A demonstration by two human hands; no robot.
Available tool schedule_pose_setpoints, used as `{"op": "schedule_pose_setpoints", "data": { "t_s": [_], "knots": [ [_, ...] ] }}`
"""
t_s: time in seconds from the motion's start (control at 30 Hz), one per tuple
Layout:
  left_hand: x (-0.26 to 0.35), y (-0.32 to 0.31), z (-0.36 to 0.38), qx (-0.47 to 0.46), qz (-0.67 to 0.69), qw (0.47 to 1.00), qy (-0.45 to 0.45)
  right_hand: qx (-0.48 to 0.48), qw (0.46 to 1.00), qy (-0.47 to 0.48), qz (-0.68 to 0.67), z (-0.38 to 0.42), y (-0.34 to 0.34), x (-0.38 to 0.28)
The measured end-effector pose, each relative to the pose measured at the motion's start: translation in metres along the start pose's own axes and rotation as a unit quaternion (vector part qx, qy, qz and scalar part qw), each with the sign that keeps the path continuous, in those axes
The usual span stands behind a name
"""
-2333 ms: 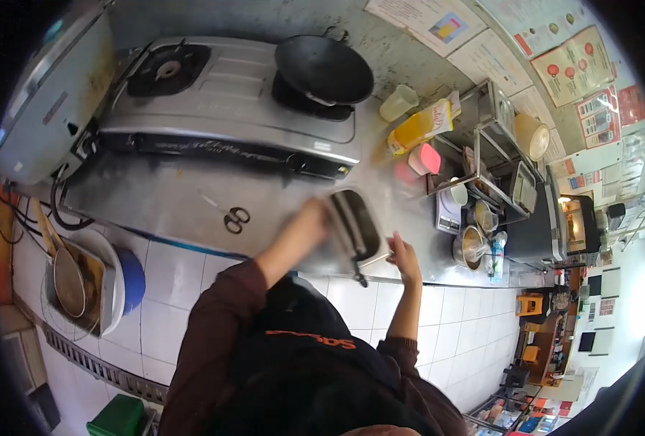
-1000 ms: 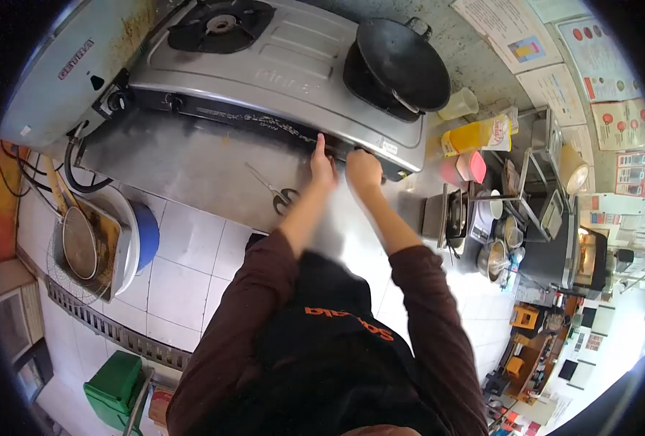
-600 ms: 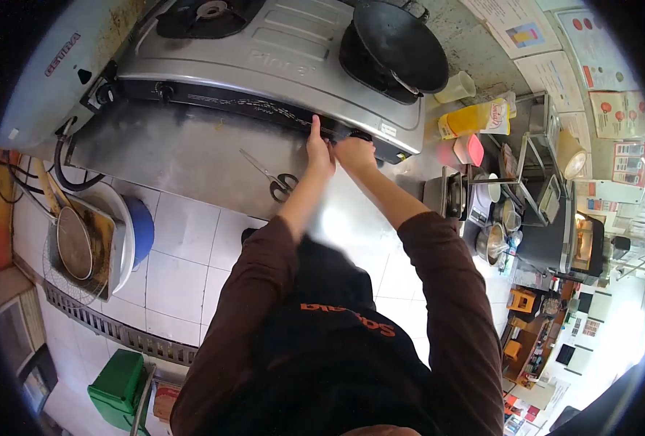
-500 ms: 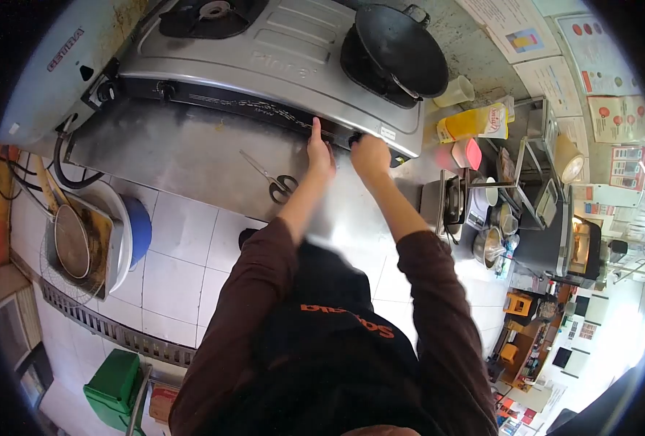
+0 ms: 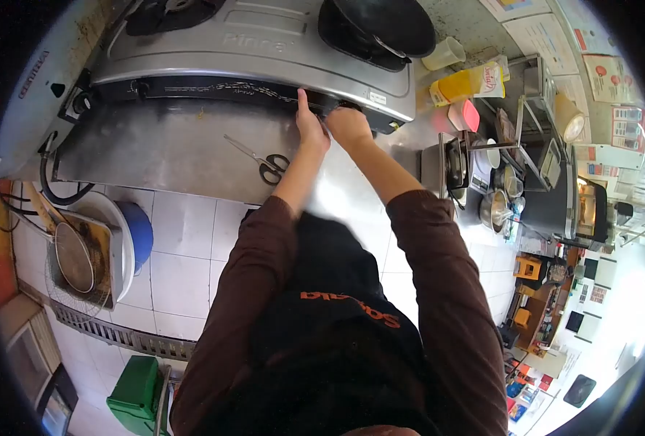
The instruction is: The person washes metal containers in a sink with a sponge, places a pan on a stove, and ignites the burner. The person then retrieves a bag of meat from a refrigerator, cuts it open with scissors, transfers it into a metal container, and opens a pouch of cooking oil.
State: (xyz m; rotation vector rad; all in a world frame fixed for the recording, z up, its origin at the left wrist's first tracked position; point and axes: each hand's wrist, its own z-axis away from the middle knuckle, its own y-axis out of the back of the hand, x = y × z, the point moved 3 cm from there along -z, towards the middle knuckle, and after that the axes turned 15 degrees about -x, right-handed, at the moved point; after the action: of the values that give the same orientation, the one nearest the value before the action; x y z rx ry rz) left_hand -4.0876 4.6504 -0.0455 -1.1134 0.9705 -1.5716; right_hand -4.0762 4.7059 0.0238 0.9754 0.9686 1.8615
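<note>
My right hand [image 5: 349, 125] is closed at the right end of the black front panel of the silver gas stove [image 5: 264, 54], over the place of a control knob that its fingers cover. Just left of it, my left hand [image 5: 311, 125] rests against the panel's edge with one finger stretched upward. A black wok [image 5: 380, 29] sits on the right burner. Scissors [image 5: 272, 166] with black handles lie on the steel counter [image 5: 170, 149], left of my left forearm.
Beyond the stove's right end are a yellow pouch [image 5: 468, 83], a pink-lidded container [image 5: 464, 115] and a metal rack [image 5: 529, 145]. A strainer [image 5: 74, 258] and a blue tub [image 5: 137, 236] are at the left. A green bin [image 5: 135, 385] stands lower left.
The view has shifted, so the stove and wok sit higher in the frame. Both hands remain at the stove's front panel, and my right hand is now nearer my left.
</note>
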Motion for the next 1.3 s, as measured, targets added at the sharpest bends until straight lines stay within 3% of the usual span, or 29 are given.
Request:
{"op": "schedule_pose_setpoints", "data": {
  "t_s": [0.03, 0.1, 0.23, 0.3, 0.33, 0.4, 0.43, 0.47, 0.5, 0.53, 0.57, 0.63, 0.9, 1.0, 1.03, 1.1, 1.17, 1.23, 1.27, 1.3],
  "knots": [
    [0.000, -0.003, 0.000, -0.009, 0.017, 1.000, 0.015, -0.001, 1.000, -0.003, -0.001, 0.003, -0.001, -0.006],
    [-0.001, -0.007, 0.004, -0.020, 0.033, 0.999, 0.032, 0.095, 0.941, -0.124, 0.301, 0.013, 0.003, -0.017],
    [0.002, -0.010, 0.010, -0.035, 0.024, 0.999, 0.031, 0.095, 0.928, -0.100, 0.347, 0.007, -0.010, -0.010],
    [0.004, -0.014, 0.012, -0.038, 0.023, 0.999, 0.015, 0.090, 0.991, 0.002, 0.101, -0.006, -0.024, 0.008],
    [0.004, -0.011, 0.013, -0.017, -0.017, 1.000, -0.008, 0.091, 0.991, 0.003, 0.103, 0.001, -0.017, 0.010],
    [0.005, -0.007, 0.014, 0.005, -0.057, 0.998, -0.032, 0.158, 0.953, -0.171, -0.195, 0.027, 0.001, 0.023],
    [0.004, -0.006, 0.013, -0.002, -0.046, 0.999, -0.028, 0.158, 0.953, -0.171, -0.195, 0.029, -0.004, 0.020],
    [0.004, -0.006, 0.013, -0.010, -0.035, 0.999, -0.025, 0.149, 0.876, -0.222, -0.402, 0.031, -0.019, 0.024],
    [0.004, -0.006, 0.013, -0.009, -0.035, 0.999, -0.028, 0.133, 0.754, -0.260, -0.589, 0.031, -0.036, 0.024],
    [0.003, -0.004, 0.015, -0.009, -0.027, 0.999, -0.019, 0.181, 0.702, -0.262, -0.637, 0.029, -0.044, 0.017],
    [0.002, -0.002, 0.016, -0.009, -0.020, 1.000, -0.010, 0.179, 0.700, -0.262, -0.639, 0.026, -0.051, 0.017],
    [0.003, 0.000, 0.017, -0.015, -0.030, 0.999, -0.009, 0.195, 0.787, -0.284, -0.512, 0.026, -0.050, 0.017],
    [0.000, 0.003, 0.011, -0.004, -0.042, 0.999, -0.010, 0.131, 0.887, -0.274, -0.347, 0.027, -0.008, 0.016],
    [-0.003, 0.002, 0.009, -0.020, -0.028, 0.999, -0.016, 0.075, 0.949, -0.200, -0.234, 0.017, -0.009, 0.016],
    [0.003, -0.008, 0.017, 0.026, -0.043, 0.998, -0.026, 0.074, 0.948, -0.202, -0.234, 0.019, -0.006, 0.015],
    [0.004, -0.009, 0.021, 0.073, -0.059, 0.995, -0.034, 0.047, 0.987, -0.082, -0.132, 0.022, 0.012, 0.003],
    [0.002, -0.005, 0.015, 0.027, -0.022, 0.999, -0.018, 0.016, 0.995, -0.067, -0.072, 0.016, 0.006, 0.001],
    [-0.001, -0.002, 0.012, 0.019, -0.013, 1.000, -0.003, -0.040, 0.998, 0.018, 0.047, 0.006, -0.003, -0.004],
    [-0.002, -0.001, 0.012, 0.011, -0.004, 1.000, 0.010, -0.041, 0.998, 0.017, 0.046, 0.009, 0.000, -0.007],
    [-0.002, -0.001, 0.012, 0.011, -0.004, 1.000, 0.011, -0.056, 0.990, 0.024, 0.127, 0.012, 0.002, -0.010]
  ]
}}
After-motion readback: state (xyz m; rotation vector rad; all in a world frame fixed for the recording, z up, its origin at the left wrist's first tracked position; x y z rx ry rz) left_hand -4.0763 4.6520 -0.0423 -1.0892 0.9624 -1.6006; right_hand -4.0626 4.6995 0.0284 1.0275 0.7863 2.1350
